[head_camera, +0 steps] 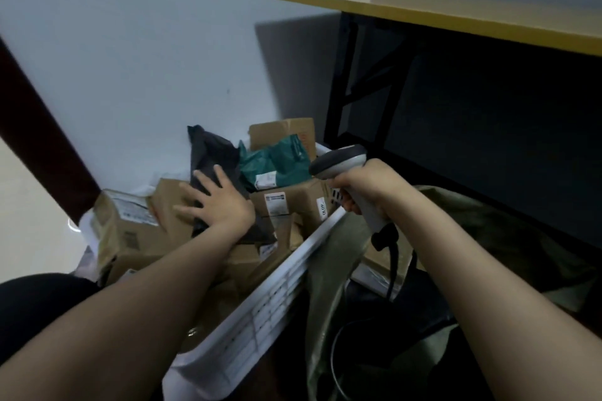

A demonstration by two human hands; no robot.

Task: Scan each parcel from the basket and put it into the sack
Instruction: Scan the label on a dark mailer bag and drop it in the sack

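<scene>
While scanner (338, 161) hovers — left hand (221, 202) splays.

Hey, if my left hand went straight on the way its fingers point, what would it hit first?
Most likely the black mailer bag: the left hand is spread right at it, atop the pile in the basket. Its outer fingers reach over a brown box too; contact is unclear.

— What's in the white slatted basket (260, 312)?
— Brown labelled cartons (127, 231), heaped to the rim. A black mailer bag (211, 153) stands on top, with a green mailer (277, 161) beside it.
— And the sack (488, 231)?
— It's olive and slumped against the basket's right wall. The grey scanner (338, 159) is over that rim, gripped in the right hand (361, 185).
</scene>
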